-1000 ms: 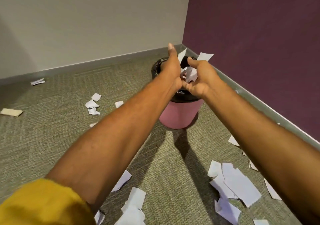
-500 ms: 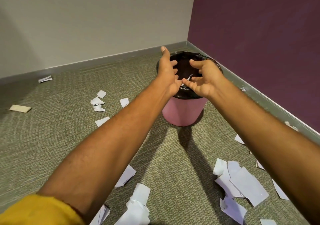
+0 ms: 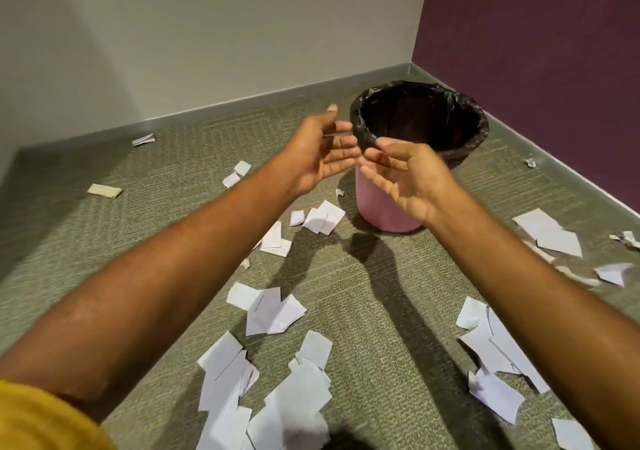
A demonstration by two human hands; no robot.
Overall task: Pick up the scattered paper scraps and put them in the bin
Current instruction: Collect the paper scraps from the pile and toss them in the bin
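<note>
A pink bin (image 3: 384,212) with a black liner (image 3: 450,103) stands on the carpet near the room's corner. My left hand (image 3: 318,152) and my right hand (image 3: 412,179) hover side by side just in front of its near rim, palms facing each other, fingers spread, both empty. White paper scraps lie scattered on the floor: a cluster (image 3: 270,307) under my left forearm, a heap (image 3: 277,397) at the bottom, more (image 3: 495,352) beside my right arm, and a few (image 3: 320,216) left of the bin. The bin's inside looks dark; its contents are hidden.
A grey wall lies ahead and a purple wall (image 3: 536,51) on the right, meeting behind the bin. Further scraps lie at the right (image 3: 550,231) and far left (image 3: 142,140). A small beige block (image 3: 104,190) rests on the green-grey carpet at the left.
A second ago both hands held paper scraps over the bin. They let the scraps fall in, opened, and have drawn back to the near side of the rim. The view has pulled back.
</note>
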